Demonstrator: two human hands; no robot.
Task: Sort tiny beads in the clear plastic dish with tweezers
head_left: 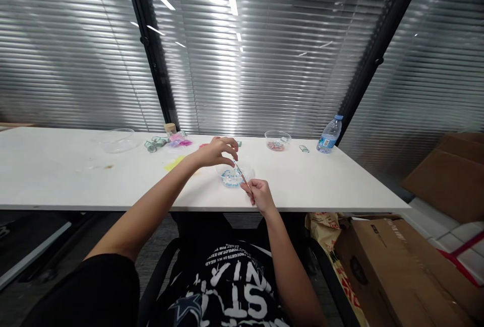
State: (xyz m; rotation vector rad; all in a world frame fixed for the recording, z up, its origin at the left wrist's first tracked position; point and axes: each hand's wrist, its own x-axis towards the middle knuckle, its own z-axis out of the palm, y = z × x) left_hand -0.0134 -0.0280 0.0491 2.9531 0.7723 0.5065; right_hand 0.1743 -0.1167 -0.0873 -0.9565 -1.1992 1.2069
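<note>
My right hand (260, 195) is closed round the lower end of a thin, shiny, slender tool (243, 176), whose exact kind I cannot make out. The tool slants up and left toward my left hand (218, 152). There the thumb and fingers curl together at its upper tip; whatever they pinch is too small to tell. Below both hands stands a clear plastic bowl (253, 173) with small blue and white beads (231, 184) at its bottom. My left hand hides part of the bowl's far side.
On the white table (302, 186) are a second clear bowl (278, 136) of reddish bits, a water bottle (329, 136), a small clear jar (304, 148), yellow material (174, 162), pink and purple packets (180, 140), several small jars (156, 143) and clear lids (120, 141). Cardboard boxes (393, 256) stand right.
</note>
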